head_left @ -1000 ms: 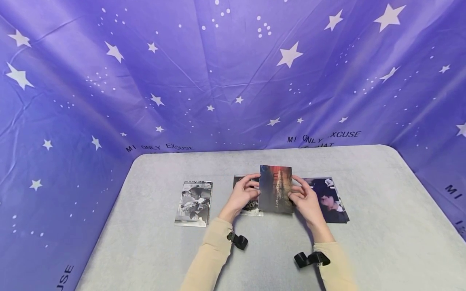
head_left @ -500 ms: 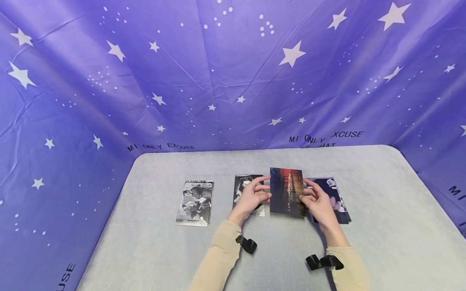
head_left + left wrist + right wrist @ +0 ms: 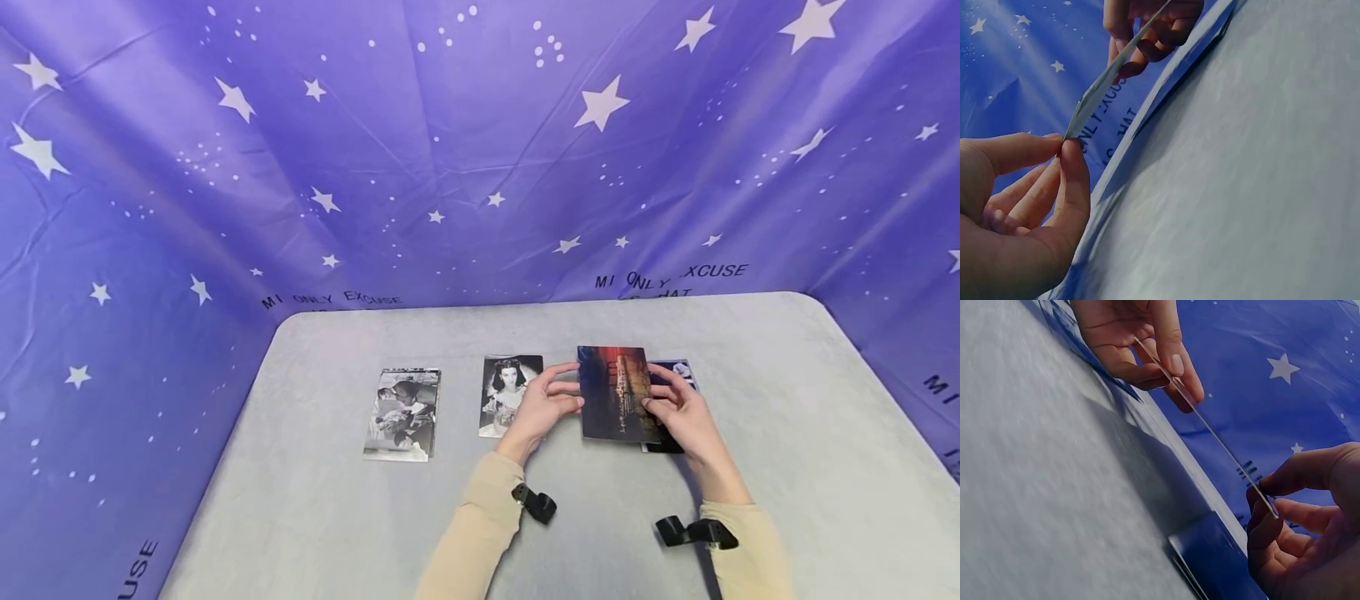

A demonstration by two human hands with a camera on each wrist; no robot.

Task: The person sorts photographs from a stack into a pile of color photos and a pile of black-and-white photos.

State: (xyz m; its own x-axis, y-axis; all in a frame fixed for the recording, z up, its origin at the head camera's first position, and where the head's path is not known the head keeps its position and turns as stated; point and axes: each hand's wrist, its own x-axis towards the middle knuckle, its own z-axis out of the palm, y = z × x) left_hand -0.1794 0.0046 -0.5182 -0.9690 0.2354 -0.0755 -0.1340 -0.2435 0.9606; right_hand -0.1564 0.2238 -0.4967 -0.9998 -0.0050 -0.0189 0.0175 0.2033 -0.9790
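Over grey table (image 3: 787,433), both left hand (image 3: 543,408) and right hand (image 3: 686,417) pinching red-toned photo (image 3: 617,393) by its edges, hovering above dark stack (image 3: 678,371); probably needing lowering squarely onto it.

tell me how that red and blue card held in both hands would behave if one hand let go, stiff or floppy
Probably fairly stiff: the card spans from the left hand to the right hand in a straight line, edge-on in the wrist views, with no sag. It looks very thin, so likely light, and a one-sided grip may let it droop a little. Its surface seems glossy, so perhaps slippery.
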